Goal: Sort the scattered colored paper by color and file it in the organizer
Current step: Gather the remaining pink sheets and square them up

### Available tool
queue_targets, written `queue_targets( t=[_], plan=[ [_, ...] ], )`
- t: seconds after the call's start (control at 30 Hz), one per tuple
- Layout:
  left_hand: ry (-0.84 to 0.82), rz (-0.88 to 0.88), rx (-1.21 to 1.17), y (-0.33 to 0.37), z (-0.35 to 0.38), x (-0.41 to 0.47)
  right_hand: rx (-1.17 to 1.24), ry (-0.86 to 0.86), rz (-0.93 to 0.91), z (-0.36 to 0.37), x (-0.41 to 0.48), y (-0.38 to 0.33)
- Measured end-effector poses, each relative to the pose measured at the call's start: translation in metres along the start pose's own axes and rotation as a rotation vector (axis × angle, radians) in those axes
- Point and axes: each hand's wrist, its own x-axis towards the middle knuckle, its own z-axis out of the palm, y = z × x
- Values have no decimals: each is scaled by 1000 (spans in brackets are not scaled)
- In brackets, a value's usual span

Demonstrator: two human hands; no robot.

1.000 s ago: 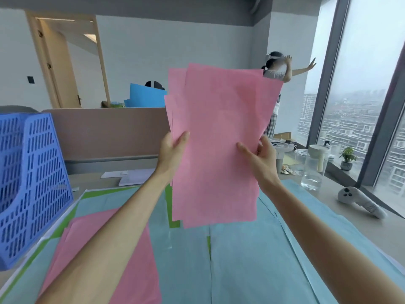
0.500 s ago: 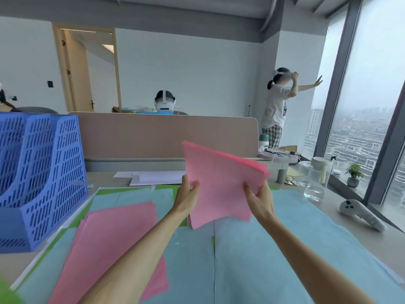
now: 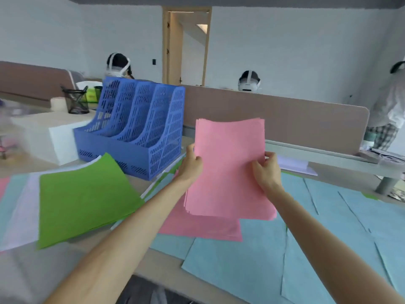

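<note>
Holding pink stack upright above desk, left hand pinching left edge, right hand clamped on right edge; I read pink as gathered, not filed. More pink sheets lie flat beneath. Blue organizer just left of stack, slots look empty to me. Green pile sorted on desk, unfiled. Light-blue sheets lie scattered right. Most filing remains, I judge.

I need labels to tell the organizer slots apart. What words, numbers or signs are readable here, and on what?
None can be read.
Blue organizer: no labels visible.
Pink stack and green sheets: blank.
Papers at the far right: dark marks, too blurred to read.
</note>
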Motion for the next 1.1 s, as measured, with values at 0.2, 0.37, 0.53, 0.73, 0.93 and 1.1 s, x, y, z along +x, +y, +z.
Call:
queue_targets(
  t=[0.2, 0.37, 0.53, 0.73, 0.93, 1.1],
  plan=[
    [-143, -250, 180, -69, -50, -12, -174, -237, 198, 72, -19, 24],
    [-251, -332, 189, -91, -62, -2, -304, -312, 302, 87, -14, 29],
    [-336, -352, 48, -96, -55, 9, -162, -288, 432, 87, -6, 23],
    [-375, -331, 209, -103, -51, 9, -73, -272, 383, 79, -8, 12],
    [-294, -320, 102, -92, -51, 13, 291, -338, 100, 54, -9, -22],
    [-27, -84, -337, -58, -49, 20, 426, -278, 8, 23, -8, -40]
  ],
)
